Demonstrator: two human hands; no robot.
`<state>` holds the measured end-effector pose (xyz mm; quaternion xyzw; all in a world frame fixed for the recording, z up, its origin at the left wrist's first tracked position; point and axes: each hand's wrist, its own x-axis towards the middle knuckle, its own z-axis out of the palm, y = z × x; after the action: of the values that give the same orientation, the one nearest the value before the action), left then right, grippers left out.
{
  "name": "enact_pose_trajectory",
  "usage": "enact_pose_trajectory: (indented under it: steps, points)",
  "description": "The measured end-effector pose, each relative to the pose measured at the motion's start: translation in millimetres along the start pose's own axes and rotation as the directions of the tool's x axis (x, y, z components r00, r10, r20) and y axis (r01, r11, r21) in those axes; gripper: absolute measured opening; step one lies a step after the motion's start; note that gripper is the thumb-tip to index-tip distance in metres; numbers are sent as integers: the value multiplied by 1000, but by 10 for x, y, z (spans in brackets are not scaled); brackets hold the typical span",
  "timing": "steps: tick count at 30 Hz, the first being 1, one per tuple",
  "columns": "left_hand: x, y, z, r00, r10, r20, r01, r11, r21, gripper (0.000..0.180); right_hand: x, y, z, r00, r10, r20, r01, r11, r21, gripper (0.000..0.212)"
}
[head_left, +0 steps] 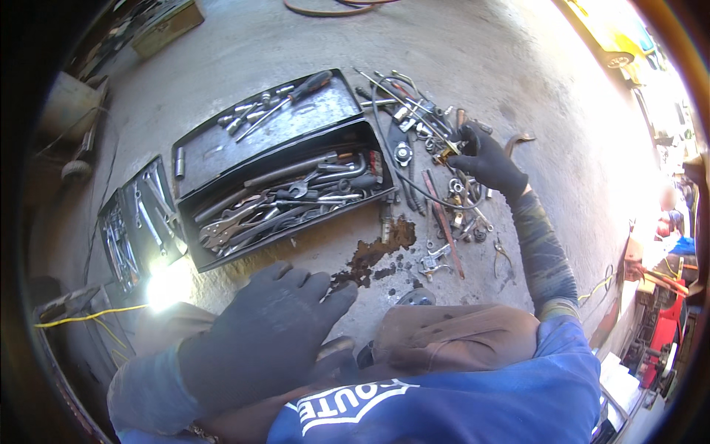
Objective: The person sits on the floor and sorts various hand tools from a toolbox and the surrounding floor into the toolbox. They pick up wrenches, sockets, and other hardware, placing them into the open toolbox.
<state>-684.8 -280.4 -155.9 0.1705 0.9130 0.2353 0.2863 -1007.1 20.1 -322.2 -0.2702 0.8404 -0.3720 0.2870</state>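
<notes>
My right hand (494,164), in a dark glove, reaches into a heap of loose tools and metal parts (425,129) on the floor. Its fingers and thumb are bent together beside a small brass-coloured piece (444,157); what lies between them is hidden. Low in front of me is my gloved left hand (270,325), its fingers curled. A small pale glint shows between them, too little to name. Beyond it stands an open black toolbox (296,229), packed with wrenches, pliers and bars (296,192). The lid (214,159) holds a screwdriver (288,103) and several sockets (255,115).
Wrenches lie in a dark open case (155,207) left of the toolbox, near a bright lamp (166,288) on a yellow cord (89,317). A rusty flat bar (442,222), pliers (502,259) and a dark stain (381,251) are on the concrete. A yellow vehicle (606,37) stands far right.
</notes>
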Motion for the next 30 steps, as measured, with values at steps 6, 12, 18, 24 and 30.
enact_pose_trajectory:
  steps: [6,12,18,24,30]
  points:
    - [52,-51,137,995,60,-81,-55,997,57,64,282,-996,660,901,-381,208,434,796,-422,41]
    - [-26,-82,171,967,110,-231,-96,993,73,56,571,-1085,613,862,-476,175,473,629,-618,40]
    - [30,-17,21,978,152,-141,-150,988,20,57,981,-662,-135,949,-59,310,296,509,-808,40]
    - [-48,160,-169,996,83,21,-83,997,-5,64,582,433,57,872,460,166,-15,365,-931,33]
    - [3,55,-171,1000,-3,9,3,1000,16,65,-424,1320,224,769,636,66,-115,239,-964,40]
